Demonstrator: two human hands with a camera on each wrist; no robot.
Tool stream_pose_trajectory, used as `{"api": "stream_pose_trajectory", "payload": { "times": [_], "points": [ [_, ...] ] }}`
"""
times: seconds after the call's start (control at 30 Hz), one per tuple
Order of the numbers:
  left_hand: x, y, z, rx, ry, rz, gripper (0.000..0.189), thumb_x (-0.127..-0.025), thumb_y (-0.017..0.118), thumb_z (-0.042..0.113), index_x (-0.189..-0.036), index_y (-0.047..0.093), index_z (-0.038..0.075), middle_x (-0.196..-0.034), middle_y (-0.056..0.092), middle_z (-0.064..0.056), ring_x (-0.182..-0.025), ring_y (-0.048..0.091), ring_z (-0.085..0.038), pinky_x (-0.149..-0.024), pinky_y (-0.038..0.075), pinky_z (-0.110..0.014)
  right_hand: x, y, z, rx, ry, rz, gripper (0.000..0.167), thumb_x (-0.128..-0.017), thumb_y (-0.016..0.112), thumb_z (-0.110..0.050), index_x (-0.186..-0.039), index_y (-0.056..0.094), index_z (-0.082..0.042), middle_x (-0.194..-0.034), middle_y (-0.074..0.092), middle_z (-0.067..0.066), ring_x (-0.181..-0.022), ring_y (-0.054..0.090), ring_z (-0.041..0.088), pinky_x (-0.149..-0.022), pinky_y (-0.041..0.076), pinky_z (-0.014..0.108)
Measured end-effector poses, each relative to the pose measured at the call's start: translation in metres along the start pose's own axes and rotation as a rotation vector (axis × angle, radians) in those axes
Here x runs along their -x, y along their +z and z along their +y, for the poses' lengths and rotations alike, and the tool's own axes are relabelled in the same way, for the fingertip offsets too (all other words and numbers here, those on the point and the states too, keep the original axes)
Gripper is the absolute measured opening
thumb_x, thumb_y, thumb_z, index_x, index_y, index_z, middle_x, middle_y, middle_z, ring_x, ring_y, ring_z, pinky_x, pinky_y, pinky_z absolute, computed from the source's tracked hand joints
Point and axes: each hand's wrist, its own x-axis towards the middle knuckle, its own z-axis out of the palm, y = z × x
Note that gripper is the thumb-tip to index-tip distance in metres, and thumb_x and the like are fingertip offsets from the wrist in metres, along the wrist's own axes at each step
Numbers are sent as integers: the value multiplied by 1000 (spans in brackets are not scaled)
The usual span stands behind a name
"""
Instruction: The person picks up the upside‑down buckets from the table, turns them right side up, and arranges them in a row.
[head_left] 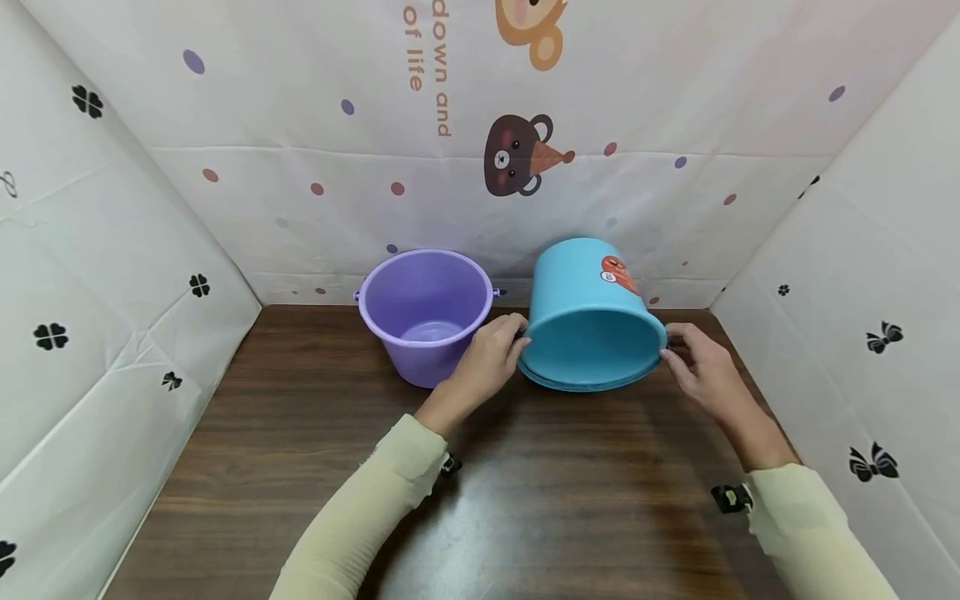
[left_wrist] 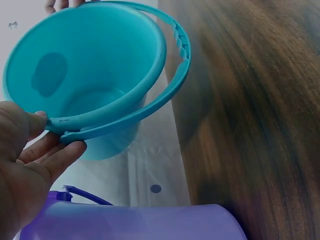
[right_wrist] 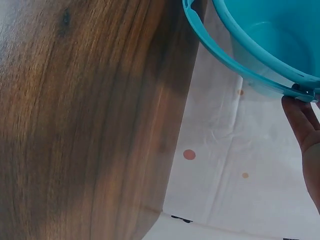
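Observation:
A blue bucket point(head_left: 585, 279) is tipped so its mouth faces me, with a red label on its outer wall. My left hand point(head_left: 489, 354) pinches its rim at the left, where the handle point(left_wrist: 172, 85) joins. At the opposite side of the rim, my right hand point(head_left: 703, 367) grips near the other handle joint, thumb in front. In the left wrist view the handle hangs beside the rim on the table side. Just left of it a purple bucket point(head_left: 423, 362) stands upright, its inside visible; my left hand is close to its right side.
The buckets are at the back of a dark wooden table point(head_left: 315, 467). A white printed sheet point(head_left: 300, 217) rises behind them. White patterned side sheets, left point(head_left: 112, 275) and right point(head_left: 840, 275), border the table.

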Motion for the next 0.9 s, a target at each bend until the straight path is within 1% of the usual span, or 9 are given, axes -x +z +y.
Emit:
{"api": "stream_pose_trajectory", "payload": {
  "times": [0.27,0.33,0.37,0.43,0.5,0.57,0.6,0.73,0.9],
  "points": [
    [-4,-2,0,15,-39,-13,11,-100,67,10,-108,62,4,-101,67,-9,-91,64,-21,-78,57,-34,-6,0,0,-76,58,-25,34,-97,64,6,-129,54,2,-116,67,23,-100,70,42,-79,58,54],
    [-5,-3,0,26,-54,-18,11,-100,67,9,-108,62,4,-102,67,-10,-93,64,-21,-79,57,-34,-7,0,0,-88,72,-28,33,-99,63,4,-130,54,2,-115,67,23,-101,70,38,-81,58,51],
    [-5,-4,1,32,-60,-19,11,-100,67,9,-108,63,4,-102,67,-10,-93,64,-21,-79,57,-35,-8,-1,0,-90,79,-27,32,-99,63,4,-130,54,1,-115,67,22,-102,70,33,-82,60,45],
    [-7,-5,2,45,-68,-16,11,-100,67,9,-108,63,3,-102,67,-10,-93,64,-22,-80,57,-35,-10,-2,0,-109,100,-25,32,-100,62,3,-131,55,1,-115,67,21,-104,68,17,-84,62,26],
    [-8,-7,3,58,-73,-9,11,-100,68,8,-108,64,2,-101,67,-10,-93,64,-22,-80,57,-36,-12,-3,-1,-137,117,-24,32,-101,62,2,-131,55,2,-116,66,21,-104,62,0,-84,55,9],
    [-10,-8,3,74,-81,-1,11,-99,68,8,-108,64,2,-100,67,-11,-93,64,-22,-80,57,-36,-14,-5,-2,-172,139,-30,32,-101,60,1,-133,54,2,-119,65,22,-104,55,-10,-83,44,-2],
    [-11,-8,3,84,-85,-1,12,-99,68,7,-109,65,1,-100,67,-11,-93,64,-22,-80,57,-35,-15,-6,-2,-193,155,-37,33,-102,60,0,-134,54,2,-120,64,23,-104,53,-13,-83,43,-3],
    [-13,-9,3,104,-106,-3,16,-99,68,7,-114,68,0,-103,69,-12,-97,67,-24,-82,59,-35,-19,-8,-4,-211,214,-75,34,-105,57,-8,-139,53,-2,-126,63,21,-108,55,-9,-83,44,-1],
    [-16,-10,3,85,-115,-2,28,-101,66,9,-127,67,-1,-106,70,-14,-98,67,-24,-83,59,-35,-24,-8,-5,-239,276,-110,36,-108,55,-16,-142,52,-3,-127,62,21,-106,55,-9,-80,45,2]
  ]
}}
